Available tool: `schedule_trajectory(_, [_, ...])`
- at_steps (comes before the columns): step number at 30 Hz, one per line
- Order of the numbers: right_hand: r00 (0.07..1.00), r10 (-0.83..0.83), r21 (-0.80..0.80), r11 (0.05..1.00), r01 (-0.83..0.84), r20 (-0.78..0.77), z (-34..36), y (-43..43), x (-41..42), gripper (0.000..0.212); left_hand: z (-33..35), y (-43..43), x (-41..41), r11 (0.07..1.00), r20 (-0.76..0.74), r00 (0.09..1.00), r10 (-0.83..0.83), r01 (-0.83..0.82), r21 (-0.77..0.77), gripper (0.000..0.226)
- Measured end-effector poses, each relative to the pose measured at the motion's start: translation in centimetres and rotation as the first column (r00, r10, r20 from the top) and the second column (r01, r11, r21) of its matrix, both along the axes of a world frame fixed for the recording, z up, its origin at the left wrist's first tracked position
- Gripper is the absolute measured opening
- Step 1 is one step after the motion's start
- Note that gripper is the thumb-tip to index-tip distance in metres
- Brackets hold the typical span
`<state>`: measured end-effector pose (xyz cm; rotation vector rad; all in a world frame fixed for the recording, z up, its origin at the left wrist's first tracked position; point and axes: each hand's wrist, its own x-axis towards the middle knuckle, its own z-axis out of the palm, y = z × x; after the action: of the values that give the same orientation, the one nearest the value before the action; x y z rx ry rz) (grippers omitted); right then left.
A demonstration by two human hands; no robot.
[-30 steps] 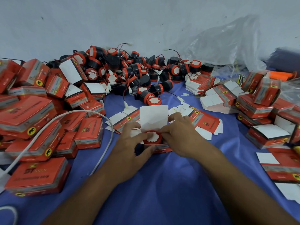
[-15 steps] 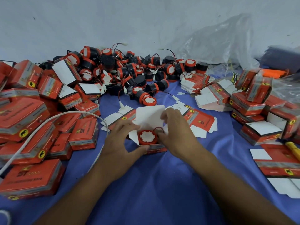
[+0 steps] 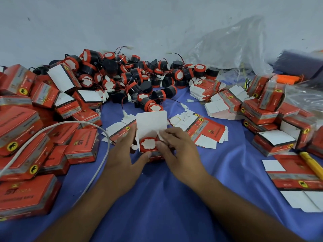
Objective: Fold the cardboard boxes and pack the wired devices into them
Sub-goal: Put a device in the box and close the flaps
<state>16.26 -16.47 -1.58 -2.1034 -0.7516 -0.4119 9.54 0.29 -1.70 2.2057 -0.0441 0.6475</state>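
A small red cardboard box [image 3: 153,157] stands on the blue cloth at the centre, its white lid flap [image 3: 151,121] upright. Inside it sits a red-and-black wired device [image 3: 148,143], white face up. My left hand [image 3: 123,154] grips the box's left side, thumb on its front. My right hand [image 3: 176,147] holds the right side, its fingers pressing a white side flap against the device. A heap of loose devices [image 3: 132,77] lies behind by the wall. Flat unfolded boxes [image 3: 204,131] lie right of the open box.
Packed red boxes [image 3: 35,137] are stacked along the left, crossed by a white cable [image 3: 97,130]. More boxes [image 3: 272,119] pile at the right, with a clear plastic bag [image 3: 227,46], a yellow tool [image 3: 310,163] and flat blanks [image 3: 295,177].
The device has gone deeper into the box. My right fingers moved from the wire side to the right side flap and fold it inward. The lid flap stands more upright.
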Motion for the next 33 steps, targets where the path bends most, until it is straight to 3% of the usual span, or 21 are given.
schedule_trajectory(3, [0.999, 0.039, -0.043, 0.998, -0.039, -0.014, -0.3, 0.1, 0.1, 0.026, -0.3, 0.3, 0.3, 0.990, -0.001, 1.000, -0.002, 0.002, 0.142, 0.041])
schedule_trajectory(9, [0.957, 0.125, 0.206, 0.976, -0.071, -0.263, 0.0, 0.1, 0.4, 0.016, 0.7, 0.5, 0.3, 0.988, 0.013, 0.989, -0.148, 0.147, 0.051, 0.021])
schedule_trajectory(12, [0.921, 0.209, 0.337, 0.937, -0.093, -0.328, 0.4, 0.0, 0.6, 0.051, 0.3, 1.0, 0.3, 0.988, -0.019, 0.998, -0.068, 0.064, -0.142, 0.021])
schedule_trajectory(14, [0.928, 0.232, 0.284, 0.947, -0.148, -0.292, 0.7, -0.5, 0.9, 0.060, 0.3, 1.1, 0.3, 0.963, -0.044, 0.996, -0.081, 0.067, -0.261, 0.043])
schedule_trajectory(15, [0.939, 0.229, 0.216, 0.961, -0.175, -0.258, 0.8, -0.7, 1.1, 0.052, 0.3, 1.2, 0.4, 0.958, -0.043, 0.993, -0.106, 0.090, -0.271, 0.052])
schedule_trajectory(17, [0.947, 0.243, 0.059, 0.970, -0.236, -0.209, 0.7, -1.0, 1.4, 0.038, 0.3, 1.5, 0.5, 0.976, -0.020, 0.991, -0.133, 0.128, -0.174, 0.048])
schedule_trajectory(20, [0.907, 0.317, -0.056, 0.937, -0.345, -0.276, 0.8, -1.3, 1.3, 0.054, 0.4, 2.1, 0.5, 0.989, -0.048, 0.989, -0.136, 0.134, -0.059, 0.038])
schedule_trajectory(22, [0.902, 0.331, -0.060, 0.931, -0.360, -0.277, 0.9, -1.4, 1.5, 0.053, 0.3, 2.3, 0.4, 0.986, -0.108, 0.981, -0.159, 0.152, -0.065, 0.040])
schedule_trajectory(27, [0.855, 0.378, 0.101, 0.925, -0.367, -0.356, 0.9, -1.5, 2.0, 0.039, 0.4, 2.3, 0.0, 0.961, -0.147, 0.958, -0.248, 0.223, -0.164, 0.046])
schedule_trajectory(33, [0.904, 0.355, 0.084, 0.935, -0.346, -0.237, 0.8, -1.3, 1.8, 0.029, 0.9, 2.2, 0.0, 0.979, -0.123, 0.973, -0.195, 0.187, -0.077, 0.032])
